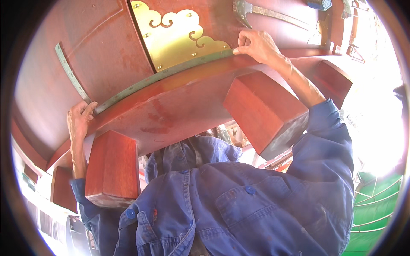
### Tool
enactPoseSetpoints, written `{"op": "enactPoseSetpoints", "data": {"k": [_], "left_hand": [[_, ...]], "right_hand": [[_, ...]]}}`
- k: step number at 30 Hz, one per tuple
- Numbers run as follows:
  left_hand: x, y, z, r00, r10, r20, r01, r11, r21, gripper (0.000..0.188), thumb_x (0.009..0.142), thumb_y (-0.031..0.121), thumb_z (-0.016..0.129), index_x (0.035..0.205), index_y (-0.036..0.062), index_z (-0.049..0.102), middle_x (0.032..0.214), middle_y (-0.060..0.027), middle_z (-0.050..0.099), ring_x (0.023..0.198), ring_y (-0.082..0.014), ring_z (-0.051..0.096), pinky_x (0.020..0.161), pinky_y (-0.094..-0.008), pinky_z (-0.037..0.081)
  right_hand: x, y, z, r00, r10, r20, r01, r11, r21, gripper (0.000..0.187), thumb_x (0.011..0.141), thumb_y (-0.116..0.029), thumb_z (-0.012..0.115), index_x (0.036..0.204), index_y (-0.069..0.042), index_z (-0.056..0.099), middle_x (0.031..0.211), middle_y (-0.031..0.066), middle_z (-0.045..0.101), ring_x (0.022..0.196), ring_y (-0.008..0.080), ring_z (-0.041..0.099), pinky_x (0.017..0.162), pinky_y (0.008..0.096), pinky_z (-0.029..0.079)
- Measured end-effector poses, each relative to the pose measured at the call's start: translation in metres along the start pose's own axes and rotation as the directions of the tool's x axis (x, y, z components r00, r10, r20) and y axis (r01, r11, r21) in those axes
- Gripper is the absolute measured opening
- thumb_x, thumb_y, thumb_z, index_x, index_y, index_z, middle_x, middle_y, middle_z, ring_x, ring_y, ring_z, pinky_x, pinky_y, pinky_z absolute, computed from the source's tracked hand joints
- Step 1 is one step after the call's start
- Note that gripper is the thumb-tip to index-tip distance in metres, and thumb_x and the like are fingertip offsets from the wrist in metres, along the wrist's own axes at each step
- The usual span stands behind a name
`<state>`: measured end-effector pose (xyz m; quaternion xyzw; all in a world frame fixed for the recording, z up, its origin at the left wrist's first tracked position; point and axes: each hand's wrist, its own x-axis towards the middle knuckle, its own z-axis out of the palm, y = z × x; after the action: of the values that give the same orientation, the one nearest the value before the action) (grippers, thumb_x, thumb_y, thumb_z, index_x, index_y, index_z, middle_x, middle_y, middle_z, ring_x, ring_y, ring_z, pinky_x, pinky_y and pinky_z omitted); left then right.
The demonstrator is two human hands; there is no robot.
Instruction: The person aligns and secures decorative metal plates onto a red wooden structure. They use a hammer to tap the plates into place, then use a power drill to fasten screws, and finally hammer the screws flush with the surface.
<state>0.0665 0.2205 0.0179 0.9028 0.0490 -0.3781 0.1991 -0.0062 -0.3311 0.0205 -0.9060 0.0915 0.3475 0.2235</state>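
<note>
Blue work jacket [252,217], worn; chest pocket buttoned. Metal L-square [183,67], one: long blade laid along the near edge of a red-brown wooden panel [98,47], short arm at left, running up the panel. Left hand [80,117]: grip clamped on the square's corner. Right hand [258,46]: grip clamped, thumb and finger together, on the blade's other end. Brass cloud-shaped plate [171,36], studded, beside the blade. Claw hammer [273,13], beyond the right hand. Wooden blocks [112,164], below the edge.

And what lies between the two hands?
In the head view, a long metal ruler spans the stretch from the left hand to the right hand, along the wooden edge.
</note>
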Motion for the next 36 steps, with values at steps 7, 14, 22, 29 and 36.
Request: {"op": "enactPoseSetpoints", "data": {"k": [7,14,22,29,36], "left_hand": [[-0.003,0.005,-0.001,1.000,0.016,0.004,-0.016,1.000,0.000,0.046,0.090,0.037,0.076,0.066,0.0012,0.059,0.057,-0.0057,0.056,0.054,-0.0112,0.054,0.054,-0.0314,0.041],[-0.001,-0.002,0.001,0.999,0.044,-0.003,-0.044,0.999,0.008,0.050,0.089,0.046,0.074,0.066,0.0037,0.062,0.056,-0.0067,0.057,0.053,-0.0143,0.056,0.054,-0.0336,0.043],[-0.002,-0.007,0.007,0.994,0.105,-0.023,-0.104,0.994,0.029,0.052,0.086,0.053,0.074,0.065,0.0057,0.065,0.057,-0.0061,0.062,0.054,-0.0174,0.061,0.057,-0.0356,0.045],[0.004,-0.007,0.007,0.995,0.100,-0.003,-0.099,0.992,0.072,0.050,0.086,0.052,0.074,0.064,0.0080,0.065,0.059,-0.0045,0.065,0.055,-0.0185,0.063,0.059,-0.0369,0.048],[0.001,0.004,0.000,0.997,0.078,0.015,-0.079,0.994,0.081,0.049,0.087,0.050,0.074,0.066,0.0068,0.065,0.059,-0.0069,0.064,0.055,-0.0189,0.064,0.056,-0.0365,0.047]], "right_hand": [[0.000,0.000,-0.002,1.000,0.013,0.024,-0.013,1.000,-0.001,0.032,0.076,-0.031,0.084,0.081,-0.006,0.064,0.073,0.0076,0.066,0.070,0.0221,0.063,0.067,0.0385,0.048],[0.000,0.001,-0.004,0.999,-0.034,-0.028,0.032,0.999,-0.041,0.032,0.076,-0.032,0.084,0.081,-0.007,0.065,0.074,0.0073,0.067,0.070,0.0202,0.063,0.067,0.0386,0.049],[0.003,0.009,-0.005,0.994,-0.102,-0.027,0.101,0.995,-0.022,0.031,0.076,-0.029,0.085,0.078,-0.006,0.064,0.071,0.0062,0.064,0.068,0.0172,0.061,0.064,0.0351,0.047],[0.006,0.012,-0.004,1.000,-0.022,-0.004,0.022,1.000,-0.021,0.033,0.074,-0.029,0.087,0.076,-0.005,0.064,0.070,0.0075,0.065,0.066,0.0175,0.061,0.063,0.0357,0.047],[0.004,0.011,-0.004,0.997,-0.073,-0.036,0.072,0.997,-0.009,0.033,0.074,-0.032,0.086,0.080,-0.006,0.067,0.075,0.0109,0.069,0.073,0.0233,0.066,0.068,0.0388,0.050]]}}
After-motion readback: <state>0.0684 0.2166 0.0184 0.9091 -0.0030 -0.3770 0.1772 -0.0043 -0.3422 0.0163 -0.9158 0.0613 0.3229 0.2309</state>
